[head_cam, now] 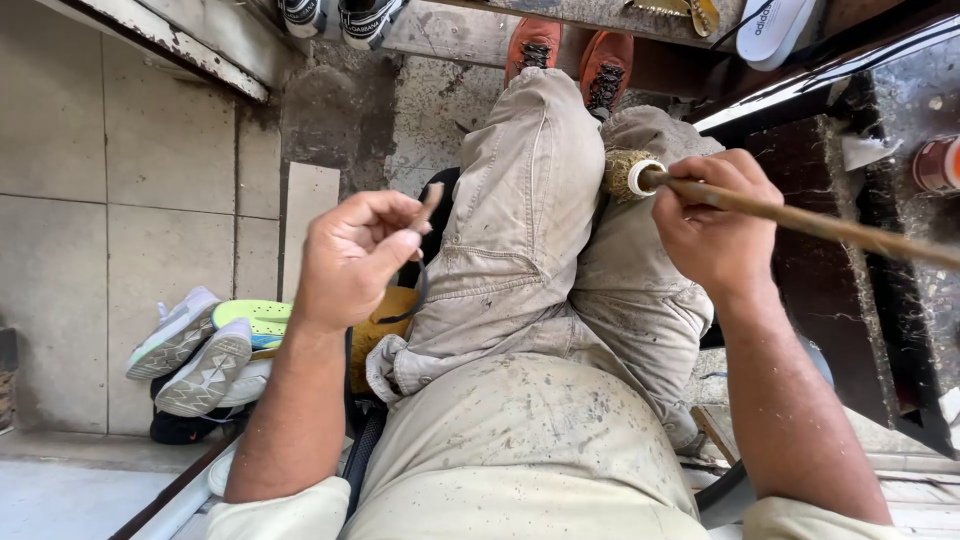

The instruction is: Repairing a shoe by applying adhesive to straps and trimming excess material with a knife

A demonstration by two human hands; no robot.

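Wooden brush [700, 190] is sitting clamped in right hand [715, 225], left hand [350, 255] is pinching a thin strip [428, 205], bristles not yet touching it.

A long thin wooden stick [800, 217] runs from the right edge of the scene leftward and slightly upward, lying almost level above the right knee. Its surface is brown, rough and stained. At its left end sits a white ring collar [643, 176], and beyond that a round tuft of pale, straw-coloured bristles [620, 172], frayed and fuzzy. To the left, well apart from it, a small flat brownish strip [430, 206] stands tilted, its upper end pointing up and right.
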